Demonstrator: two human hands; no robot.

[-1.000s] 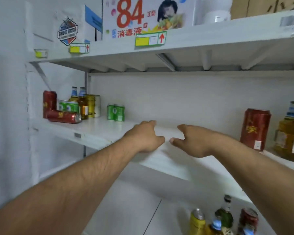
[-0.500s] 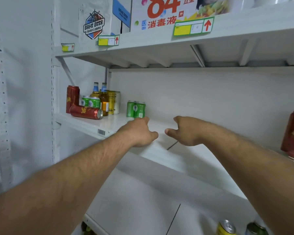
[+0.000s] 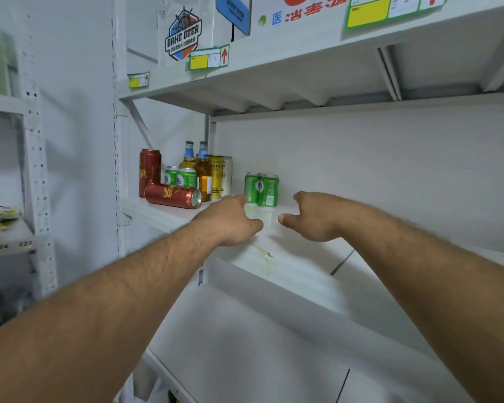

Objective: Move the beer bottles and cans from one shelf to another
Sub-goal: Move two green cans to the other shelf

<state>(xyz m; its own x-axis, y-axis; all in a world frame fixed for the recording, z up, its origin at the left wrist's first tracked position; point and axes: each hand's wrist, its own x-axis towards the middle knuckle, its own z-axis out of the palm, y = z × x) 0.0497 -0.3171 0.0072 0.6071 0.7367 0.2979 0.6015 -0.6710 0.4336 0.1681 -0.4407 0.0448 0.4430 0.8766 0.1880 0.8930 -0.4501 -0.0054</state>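
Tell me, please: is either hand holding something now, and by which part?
Nothing is held. The left hand and right hand are both empty, fingers loosely curled, reaching toward the pair of green cans on the shelf without gripping them.

Shop stockroom or retail storage aisle. White metal shelving [image 3: 274, 251] carries yellow price labels with red arrows [image 3: 209, 57] along the shelf edges; at 12 o'clock a printed "DAHE BEER" carton [image 3: 183, 33]; at 10 o'clock grouped beer cans and bottles [image 3: 186, 175].
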